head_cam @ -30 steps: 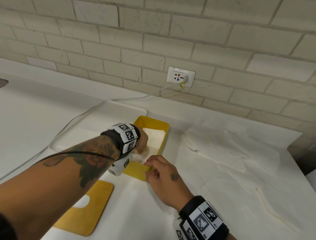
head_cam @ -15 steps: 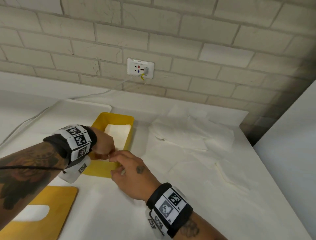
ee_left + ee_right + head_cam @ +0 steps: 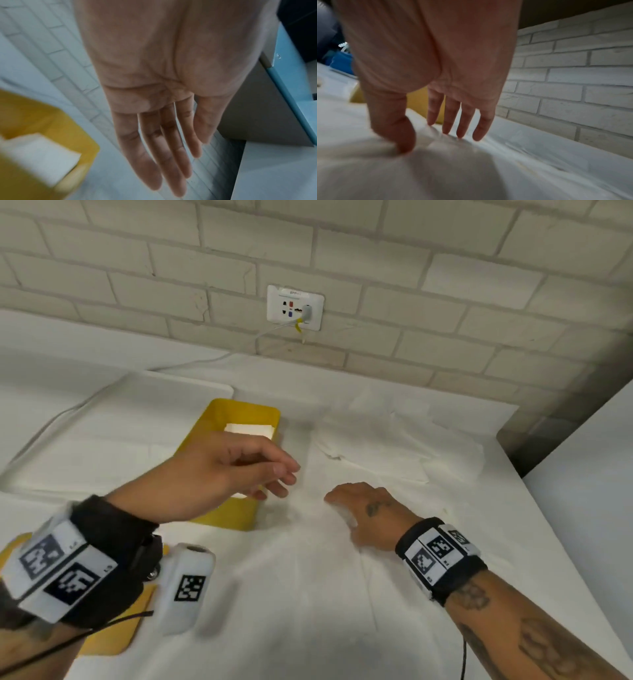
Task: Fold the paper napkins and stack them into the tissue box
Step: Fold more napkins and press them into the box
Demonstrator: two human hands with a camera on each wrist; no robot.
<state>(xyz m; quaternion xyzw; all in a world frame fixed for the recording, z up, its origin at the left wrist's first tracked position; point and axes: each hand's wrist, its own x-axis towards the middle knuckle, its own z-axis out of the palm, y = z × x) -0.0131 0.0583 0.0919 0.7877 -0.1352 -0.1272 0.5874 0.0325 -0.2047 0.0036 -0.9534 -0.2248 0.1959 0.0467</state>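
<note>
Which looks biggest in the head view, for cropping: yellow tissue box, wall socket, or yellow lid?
1. yellow tissue box
2. yellow lid, mostly hidden under the left wrist, so unsure
3. wall socket, farther off, clearly smallest

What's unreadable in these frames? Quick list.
- Tissue box, head view: near part hidden behind the left hand; napkin count in the stack can't be told.
- Right hand, right wrist view: blur hides whether the fingertips touch the napkin.
- Yellow lid, head view: mostly covered by the left wrist.
</note>
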